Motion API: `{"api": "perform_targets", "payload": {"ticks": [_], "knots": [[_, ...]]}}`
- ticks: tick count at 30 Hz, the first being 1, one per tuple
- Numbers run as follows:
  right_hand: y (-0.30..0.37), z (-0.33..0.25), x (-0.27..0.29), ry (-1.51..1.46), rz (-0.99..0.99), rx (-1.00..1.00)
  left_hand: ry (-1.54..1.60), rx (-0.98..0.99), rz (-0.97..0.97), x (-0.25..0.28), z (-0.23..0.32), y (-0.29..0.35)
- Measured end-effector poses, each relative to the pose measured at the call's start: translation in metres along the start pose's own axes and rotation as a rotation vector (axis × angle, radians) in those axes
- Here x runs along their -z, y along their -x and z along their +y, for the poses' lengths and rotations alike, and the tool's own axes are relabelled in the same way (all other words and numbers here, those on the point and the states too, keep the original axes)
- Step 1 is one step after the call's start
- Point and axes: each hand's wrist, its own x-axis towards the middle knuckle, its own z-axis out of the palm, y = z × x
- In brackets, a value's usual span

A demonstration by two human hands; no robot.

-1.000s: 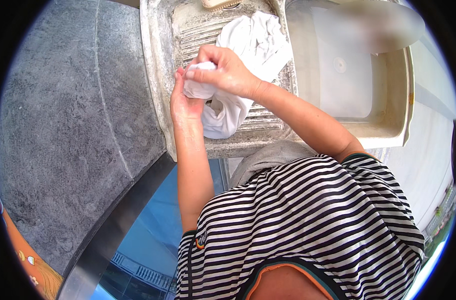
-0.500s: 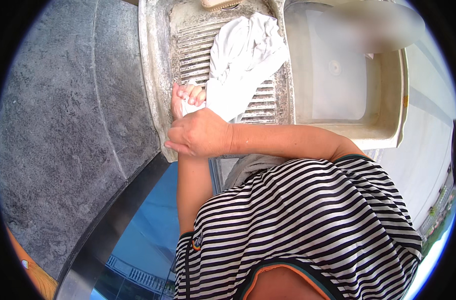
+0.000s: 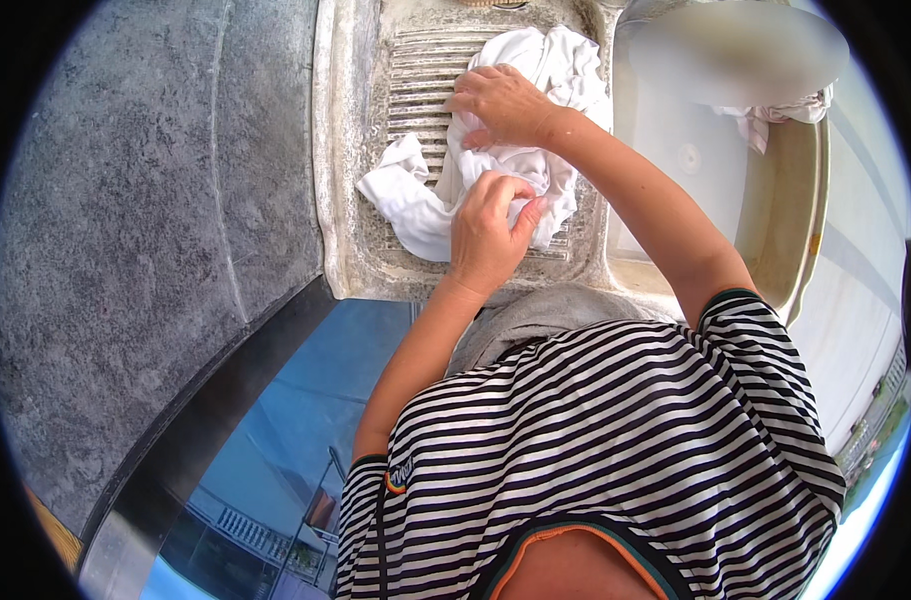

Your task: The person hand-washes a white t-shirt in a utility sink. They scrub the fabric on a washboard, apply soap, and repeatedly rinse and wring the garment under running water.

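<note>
A wet-looking white garment [image 3: 410,200] lies bunched on the ribbed washboard slab [image 3: 430,60], with one sleeve-like end stretched to the left. My left hand [image 3: 490,225] is closed on its near part, thumb and fingers pinching the fabric. Farther off, my right hand [image 3: 510,105] bends over the upper part of the same cloth, its fingers curled into the folds and its thumb lower down. The fingertips of the right hand are partly hidden. Several folds are heaped between and beyond the two hands.
To the right is a basin [image 3: 815,210] of cloudy water, with a pale cloth [image 3: 755,130] over its far edge, partly blurred. A brush [image 3: 490,2] shows at the slab's far edge. A dark grey stone counter [image 3: 155,180] borders the slab on the left.
My hands, which were crossed at the left wrist, have come apart and moved onto the garment. The cloth is now more bunched, with an end spread left. The view has shifted slightly.
</note>
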Motion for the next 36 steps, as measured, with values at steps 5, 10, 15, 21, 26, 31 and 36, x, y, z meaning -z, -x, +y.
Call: {"api": "perform_targets", "payload": {"ticks": [5, 10, 15, 21, 26, 31, 36], "knots": [[-0.017, 0.006, -0.002, -0.072, -0.113, -0.032, -0.465, -0.218, 0.003, 0.041, -0.009, -0.009], [-0.028, 0.005, 0.099, -0.267, 0.536, -0.240, -0.537, -0.274, -0.153, 0.056, -0.025, 0.025], [-0.007, 0.015, 0.166, -0.479, 1.154, -0.335, -0.567, -0.194, -0.165, 0.066, -0.041, 0.060], [0.073, -0.022, 0.038, -0.185, 0.065, 0.106, -0.263, 0.330, -0.476, 0.095, -0.009, 0.013], [0.106, -0.032, 0.019, -0.280, -0.140, -0.064, -0.507, -0.052, -0.044, 0.078, -0.019, -0.055], [0.046, -0.008, 0.081, -0.418, 0.014, -0.289, -0.707, -0.072, -0.095, 0.051, -0.070, -0.080], [-0.025, 0.053, 0.034, -0.100, 0.402, -0.398, -0.736, -0.069, -0.058, 0.053, -0.075, -0.073]]}}
